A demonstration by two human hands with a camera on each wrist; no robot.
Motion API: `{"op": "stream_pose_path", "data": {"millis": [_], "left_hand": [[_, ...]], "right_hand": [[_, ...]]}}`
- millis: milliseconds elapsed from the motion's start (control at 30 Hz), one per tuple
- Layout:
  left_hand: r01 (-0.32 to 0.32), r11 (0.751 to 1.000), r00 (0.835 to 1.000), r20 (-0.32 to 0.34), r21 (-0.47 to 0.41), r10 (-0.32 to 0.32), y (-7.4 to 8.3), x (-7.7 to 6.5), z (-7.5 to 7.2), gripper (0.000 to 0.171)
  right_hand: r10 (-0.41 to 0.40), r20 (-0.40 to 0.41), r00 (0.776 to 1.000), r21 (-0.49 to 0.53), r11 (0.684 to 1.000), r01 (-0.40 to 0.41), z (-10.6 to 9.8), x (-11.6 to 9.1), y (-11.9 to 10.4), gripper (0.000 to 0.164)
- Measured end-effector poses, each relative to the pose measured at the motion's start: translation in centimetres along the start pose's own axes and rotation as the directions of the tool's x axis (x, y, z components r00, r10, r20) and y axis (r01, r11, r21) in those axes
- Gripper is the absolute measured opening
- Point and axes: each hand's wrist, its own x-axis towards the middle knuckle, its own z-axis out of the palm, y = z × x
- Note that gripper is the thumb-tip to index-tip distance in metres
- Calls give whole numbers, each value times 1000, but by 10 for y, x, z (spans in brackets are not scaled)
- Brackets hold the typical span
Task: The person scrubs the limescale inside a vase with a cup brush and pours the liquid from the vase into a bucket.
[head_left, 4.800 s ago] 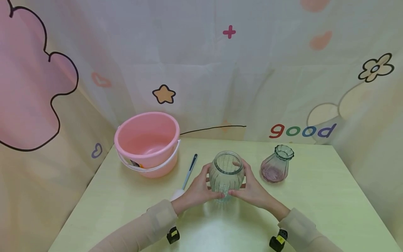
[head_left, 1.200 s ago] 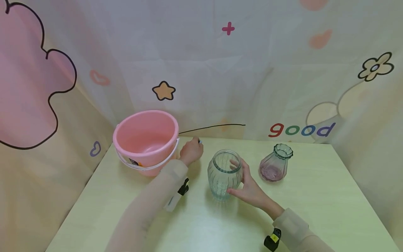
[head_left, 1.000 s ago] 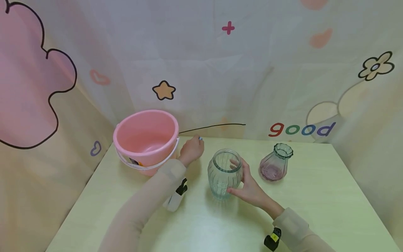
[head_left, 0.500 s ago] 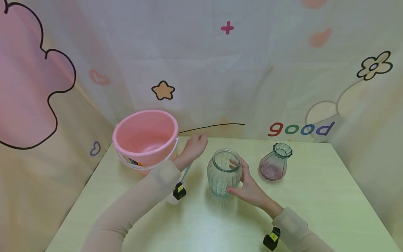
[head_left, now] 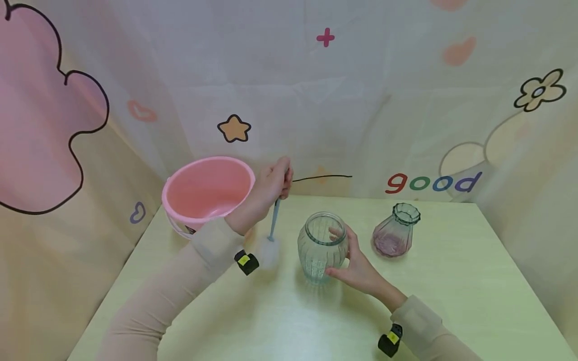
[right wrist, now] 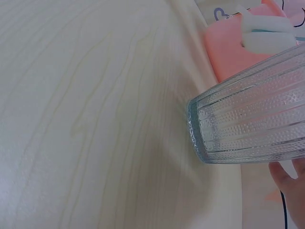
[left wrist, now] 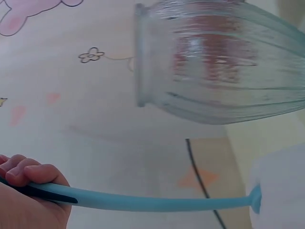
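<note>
My left hand (head_left: 271,188) grips a bottle brush (head_left: 274,218) by the dark end of its light blue handle. Below the hand, the white sponge head (head_left: 269,252) hangs downward, left of the clear ribbed glass vase (head_left: 310,255). In the left wrist view, the handle (left wrist: 157,202) runs across from my curled fingers (left wrist: 45,172) to the sponge. My right hand (head_left: 361,268) holds the vase round its right side, thumb in front and fingers behind. The vase stands upright with its mouth uncovered. Its base shows close up in the right wrist view.
A pink bucket (head_left: 168,203) with a white handle stands at the back left, partly behind my left forearm. At the back right is a smaller green-and-purple glass vase (head_left: 392,243). A printed curtain (head_left: 361,125) hangs behind the pale table (head_left: 442,260).
My left hand, earlier on the vase too, moved to the brush, took its handle and raised it; the sponge now hangs down beside the vase. The right hand stays on the vase.
</note>
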Motion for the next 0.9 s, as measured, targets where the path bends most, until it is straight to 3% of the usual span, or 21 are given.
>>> {"op": "stream_pose_path", "data": {"millis": [133,367,567,767,900], "left_hand": [[-96,994,995,19,-53,97,20,1,-4,39],[-201,971,979,13,-129,204,54,-3,-3,35],[-313,920,944,33,-237,330,83,-10,4,29],[-338,890,920,92,-308,381,103,-16,17,31],[-365,865,894,130,-344,429,112,-21,27,35]], "right_hand": [[2,-3,1000,-2,1000,-2,-1,0,0,102],[30,1,1000,4,1000,-30,-1,-1,-3,103],[63,3,998,11,998,-63,-1,-1,-3,100],[77,9,997,18,997,-77,-1,0,-4,99],[73,19,997,22,997,-73,-3,0,-2,99]]}}
